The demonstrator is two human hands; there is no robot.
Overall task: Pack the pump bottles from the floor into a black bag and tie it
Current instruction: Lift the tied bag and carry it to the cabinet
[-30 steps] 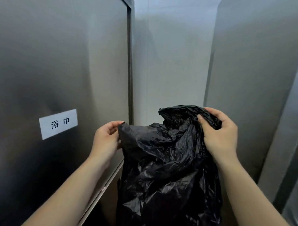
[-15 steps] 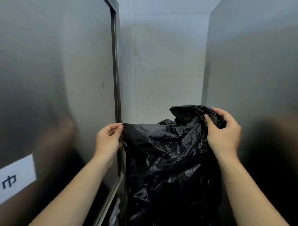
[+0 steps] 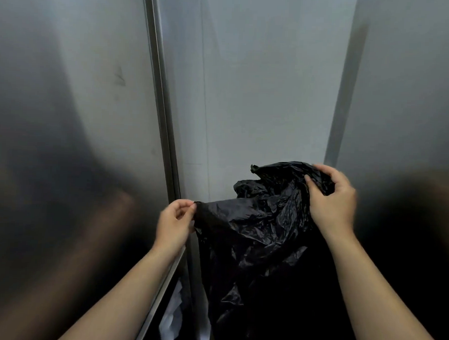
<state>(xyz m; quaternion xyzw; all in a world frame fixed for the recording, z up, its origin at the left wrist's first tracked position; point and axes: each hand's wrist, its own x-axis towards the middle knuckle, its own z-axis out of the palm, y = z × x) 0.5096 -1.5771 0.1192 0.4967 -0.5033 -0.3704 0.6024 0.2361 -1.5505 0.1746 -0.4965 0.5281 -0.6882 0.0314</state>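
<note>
From my station I see the black bag (image 3: 262, 234) just to the right of the vertical metal frame (image 3: 160, 116), held up between the two forearms. It is thin, glossy plastic, very crumpled, with many small shiny folds. Its lower part goes down into dark shadow and out of view. The top is not tied: the rim is stretched sideways between the two hands, and one loose corner stands up further right of the frame. What is inside the bag I cannot tell.

The left hand (image 3: 174, 222) is in front of the lower part of the frame. Its fingers (image 3: 189, 206) are curled, and thumb and forefinger pinch the left corner of the bag's rim. The right hand (image 3: 330, 199) is well to the right of the frame and higher than the left one. Its fingers (image 3: 310, 181) are bent around a bunched part of the rim and grip it.

Low down, close to the right of the frame, something white (image 3: 171, 318) shows beside the bag, too blurred to name.
</note>
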